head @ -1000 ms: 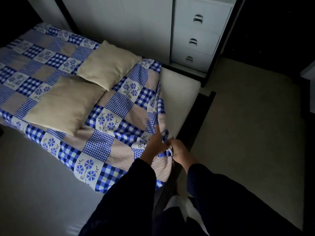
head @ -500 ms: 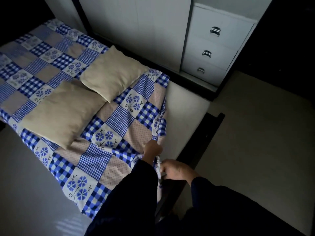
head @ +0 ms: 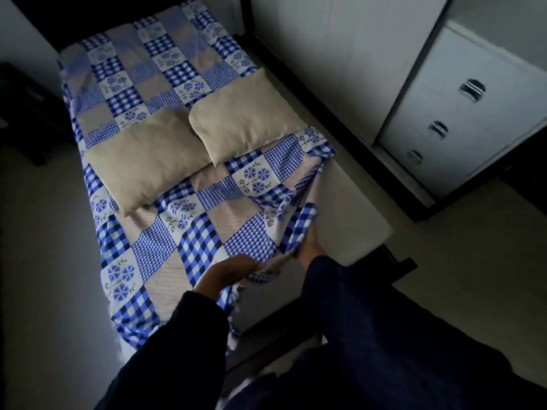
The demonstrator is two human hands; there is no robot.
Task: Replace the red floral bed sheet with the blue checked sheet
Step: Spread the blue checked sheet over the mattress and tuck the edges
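The blue checked sheet (head: 189,226) with flower patches covers most of the bed. Its near right corner is bunched and folded back, leaving a strip of bare white mattress (head: 352,214) along the right side. My left hand (head: 233,269) grips the sheet's near edge. My right hand (head: 307,247) holds the lifted fold just to the right, partly hidden under the cloth. Both arms wear dark sleeves. No red floral sheet is in view.
Two beige pillows (head: 148,155) (head: 245,119) lie side by side across the middle of the bed. A white drawer unit (head: 461,113) with metal handles stands to the right. A dark bed frame (head: 396,261) edges the mattress. Pale floor lies on both sides.
The view has swung left and closer over the bed. My hands have moved apart along the sheet's corner, the left to the near edge, the right under the raised fold.
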